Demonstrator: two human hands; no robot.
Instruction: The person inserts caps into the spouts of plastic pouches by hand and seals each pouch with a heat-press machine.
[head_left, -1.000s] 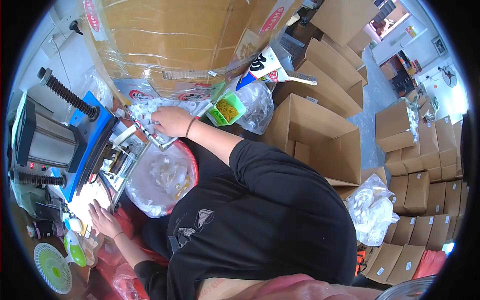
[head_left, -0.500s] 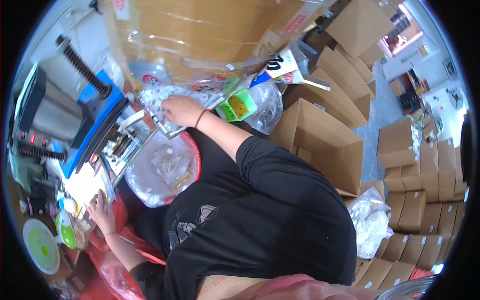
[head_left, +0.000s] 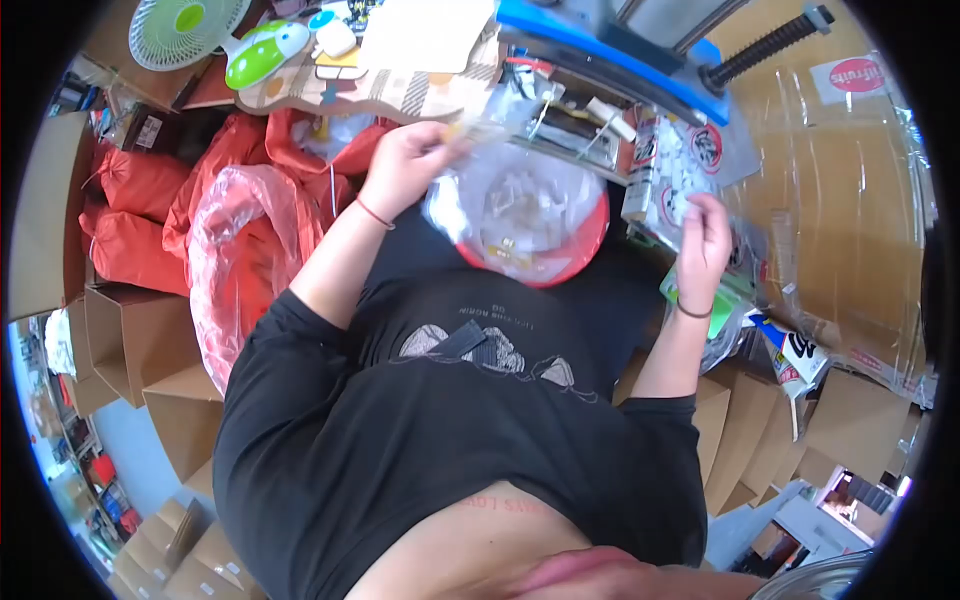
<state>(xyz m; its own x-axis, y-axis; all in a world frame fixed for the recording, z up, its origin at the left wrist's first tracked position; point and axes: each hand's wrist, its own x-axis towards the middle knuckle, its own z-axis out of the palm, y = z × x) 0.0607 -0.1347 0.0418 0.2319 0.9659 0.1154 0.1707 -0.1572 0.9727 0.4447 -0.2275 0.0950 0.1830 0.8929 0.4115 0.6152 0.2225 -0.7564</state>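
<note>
My left hand (head_left: 405,168) is closed on a small clear bag, blurred by motion, at the upper left of the red bin (head_left: 601,222). The bin has a clear liner with small clear packets inside. To the right, my right hand (head_left: 705,243) is raised with its fingers curled together beside some small printed bags (head_left: 672,190); what it holds, if anything, is too small to make out. Ahead of the bin stands a machine with a blue bar (head_left: 610,62).
A green and white fan (head_left: 265,55) and a white sheet (head_left: 425,35) lie ahead on the left. Red bags (head_left: 150,245) are piled at the left. A large carton (head_left: 840,200) stands at the right, with a green tray (head_left: 730,295) near my right wrist.
The view has turned strongly. My left hand has come from beside the white sheet to the bin, now with a clear bag. My right hand has drawn back from over the printed bags.
</note>
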